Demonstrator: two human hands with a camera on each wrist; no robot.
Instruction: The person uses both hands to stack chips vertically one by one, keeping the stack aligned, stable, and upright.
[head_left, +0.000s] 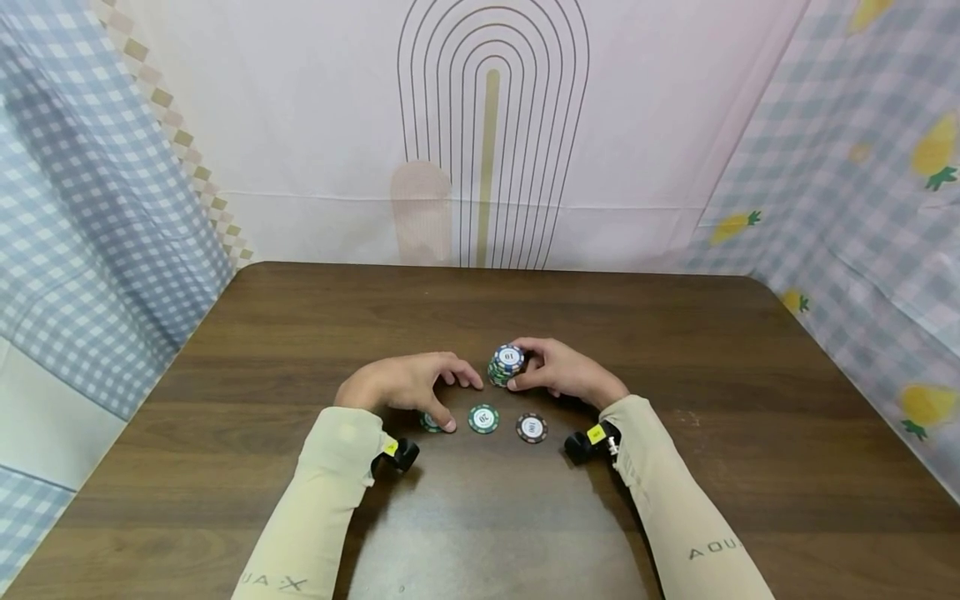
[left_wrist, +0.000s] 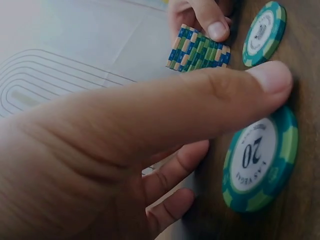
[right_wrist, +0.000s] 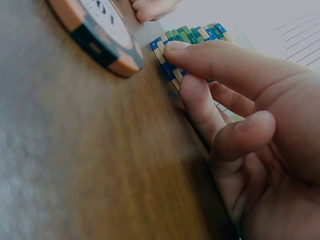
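A stack of blue, green and cream poker chips stands on the wooden table, a blue 10 chip on top. My right hand grips its right side between thumb and fingers; the right wrist view shows the thumb pressed to the chip edges. Left of the stack, my left hand has its fingers spread, nothing in its grasp. Its thumb lies across the edge of a green 20 chip, partly covering it. Another green chip lies flat in the middle, and a black-and-orange 100 chip to its right.
The brown wooden table reaches back to a white hanging cloth with arch lines. Checked cloths hang at both sides. A small black camera is strapped at each wrist.
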